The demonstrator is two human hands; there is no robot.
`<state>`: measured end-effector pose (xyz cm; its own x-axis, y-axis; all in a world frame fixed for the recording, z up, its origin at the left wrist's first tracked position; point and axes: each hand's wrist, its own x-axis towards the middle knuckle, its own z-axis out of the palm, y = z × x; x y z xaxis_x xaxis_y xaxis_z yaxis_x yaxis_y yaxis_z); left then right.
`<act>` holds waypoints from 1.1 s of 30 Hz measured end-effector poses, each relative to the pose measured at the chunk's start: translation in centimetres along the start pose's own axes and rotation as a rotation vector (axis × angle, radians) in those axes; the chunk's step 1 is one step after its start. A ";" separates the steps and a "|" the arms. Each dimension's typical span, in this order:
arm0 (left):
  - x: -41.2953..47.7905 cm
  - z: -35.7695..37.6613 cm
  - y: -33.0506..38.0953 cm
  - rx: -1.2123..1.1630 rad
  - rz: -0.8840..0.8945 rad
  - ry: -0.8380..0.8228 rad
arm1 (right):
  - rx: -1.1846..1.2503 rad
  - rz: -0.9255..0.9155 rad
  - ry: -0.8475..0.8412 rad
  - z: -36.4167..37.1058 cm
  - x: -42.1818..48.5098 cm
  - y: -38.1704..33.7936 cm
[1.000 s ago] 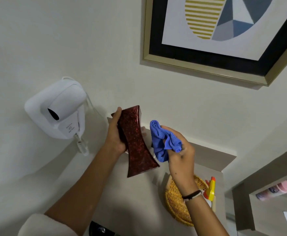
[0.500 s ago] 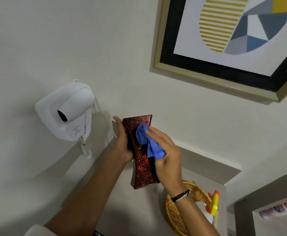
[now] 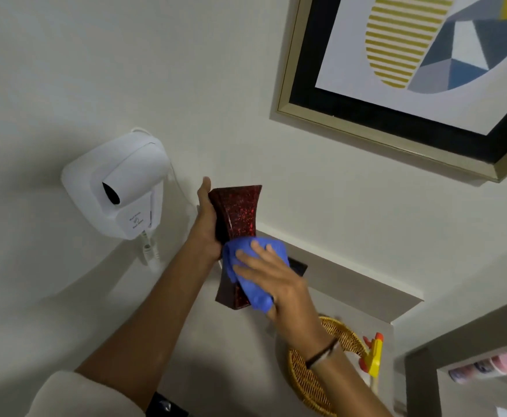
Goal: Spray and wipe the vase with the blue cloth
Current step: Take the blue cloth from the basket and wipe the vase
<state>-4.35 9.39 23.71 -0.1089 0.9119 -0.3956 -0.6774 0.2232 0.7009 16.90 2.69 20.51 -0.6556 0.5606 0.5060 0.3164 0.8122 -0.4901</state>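
Observation:
A dark red speckled vase (image 3: pixel 240 212) with a narrow waist is held up in the air in front of the wall. My left hand (image 3: pixel 207 224) grips its left side around the waist, thumb pointing up. My right hand (image 3: pixel 273 275) presses the bunched blue cloth (image 3: pixel 246 269) against the lower half of the vase, fingers spread over the cloth and the cloth gathered under the palm. The vase's lower right part is hidden behind the cloth and hand. A spray bottle with a yellow and orange trigger (image 3: pixel 374 356) stands at the lower right.
A white wall-mounted hair dryer (image 3: pixel 119 188) hangs to the left. A framed picture (image 3: pixel 402 73) is on the wall above right. A wicker basket (image 3: pixel 309 383) sits on the counter below my right wrist. A pink-capped bottle (image 3: pixel 483 368) lies on a shelf at far right.
My right hand has slid the cloth down the vase from its upper part to its lower half. The left hand keeps its hold on the vase.

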 end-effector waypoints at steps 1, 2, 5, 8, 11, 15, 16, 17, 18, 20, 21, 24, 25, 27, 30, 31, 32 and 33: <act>0.5 0.1 -0.1 -0.002 0.016 0.015 | 0.024 -0.001 -0.016 0.2 -0.7 -0.1; 0.4 0.4 -0.6 0.017 0.013 0.015 | 0.036 0.000 -0.009 0.3 -0.8 -0.1; 0.1 0.7 -2.9 0.001 -0.087 -0.074 | -0.065 -0.005 0.129 -0.9 2.5 0.2; -1.0 1.1 -3.4 -0.026 -0.138 -0.241 | -0.216 -0.009 0.294 -1.8 5.4 0.8; -0.8 1.6 -2.7 0.011 -0.082 -0.158 | -0.189 -0.008 0.301 -1.1 4.0 0.5; 0.9 -0.2 -0.9 0.068 -0.025 -0.012 | 0.049 0.061 0.084 0.7 -2.2 -1.3; 0.9 -0.7 -0.8 0.089 -0.025 0.011 | 0.072 0.071 0.048 0.8 -3.6 -1.6; 1.1 -1.2 -0.9 0.101 -0.024 0.019 | 0.080 0.072 0.020 0.6 -4.6 -1.7; 1.2 -1.5 -1.2 0.104 -0.021 0.029 | 0.087 0.066 -0.001 0.3 -5.2 -1.6; 0.9 -1.8 -2.1 0.086 -0.055 0.028 | 0.108 0.049 -0.011 -0.9 -4.7 -1.4; 0.7 -1.7 -2.7 0.065 -0.094 0.011 | 0.093 0.038 0.016 -1.6 -3.7 -1.2; -0.7 0.2 -4.3 0.017 -0.160 -0.129 | -0.066 0.006 0.268 -3.2 1.2 -0.2; -1.4 1.1 -5.0 0.026 -0.146 -0.176 | -0.111 0.016 0.345 -3.4 3.0 0.1; -3.0 2.7 -5.8 -0.041 -0.086 -0.250 | -0.154 0.036 0.383 -3.1 5.2 0.5; -2.3 2.2 -5.1 -0.226 -0.168 -0.385 | -0.138 0.017 0.302 -1.0 3.6 0.3; -1.5 1.3 -4.2 -0.155 -0.159 -0.282 | -0.092 0.008 0.260 -0.1 2.0 -0.2; -0.6 0.3 -3.1 -0.072 -0.089 -0.172 | -0.032 0.017 0.213 0.8 0.3 -0.9; 0.2 -0.5 -2.3 0.003 -0.029 -0.068 | 0.035 0.044 0.156 1.4 -1.4 -1.5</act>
<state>-3.19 8.90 21.67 -0.0394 0.9265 -0.3742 -0.6771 0.2506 0.6919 16.41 0.48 19.51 -0.5262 0.6159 0.5863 0.3167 0.7818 -0.5370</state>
